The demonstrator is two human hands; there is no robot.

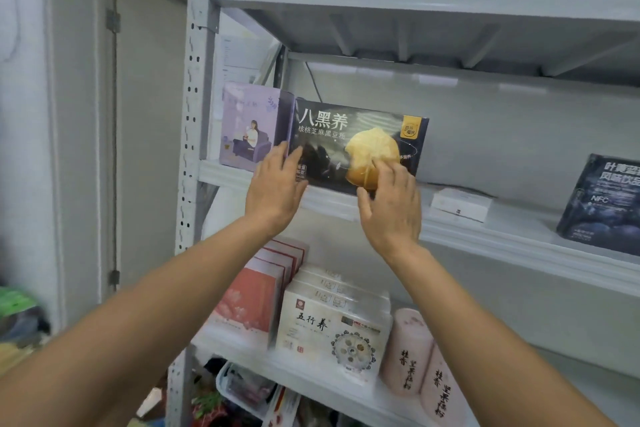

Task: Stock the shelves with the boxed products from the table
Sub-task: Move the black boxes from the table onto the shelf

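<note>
While both hands are laid with straight fingers against the black box, nothing is gripped: the left hand is pressed at its lower left corner, the right hand on its front by the bottom edge. The box is stood upright at the front of the middle shelf, its left edge touching a purple box. Open room is left on its right, before a small white box. "八黑养" is printed on it in white. "五行养" can be read on a cream box 1 shelf below.
</note>
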